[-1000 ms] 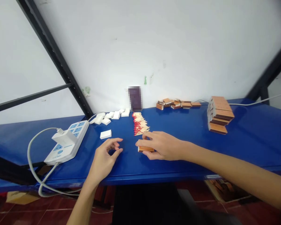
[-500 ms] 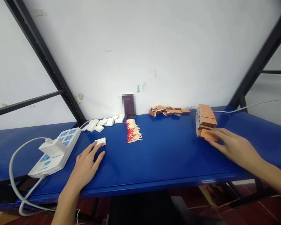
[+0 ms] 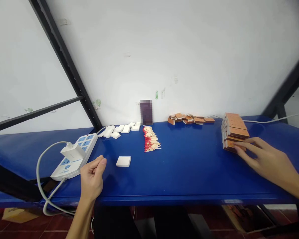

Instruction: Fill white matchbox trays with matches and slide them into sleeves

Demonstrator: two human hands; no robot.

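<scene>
Right of the matches (image 3: 150, 142), the right hand (image 3: 271, 162) pinches a stacked, seemingly finished matchbox (image 3: 230, 145); leftward, white trays (image 3: 126, 129) seem undone (left hand (image 3: 92, 178) loosely fisted).

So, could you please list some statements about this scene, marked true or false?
1. The right hand touches the stacked orange-brown rectangular cardboard boxes. True.
2. The left hand holds a small white rectangular box. False: it is curled, apart from that box.
3. The red-tipped wooden matches lie inside that box. False: they lie on the glossy blue tabletop.
4. The small white box lies between the left hand and the matches. True.
</scene>
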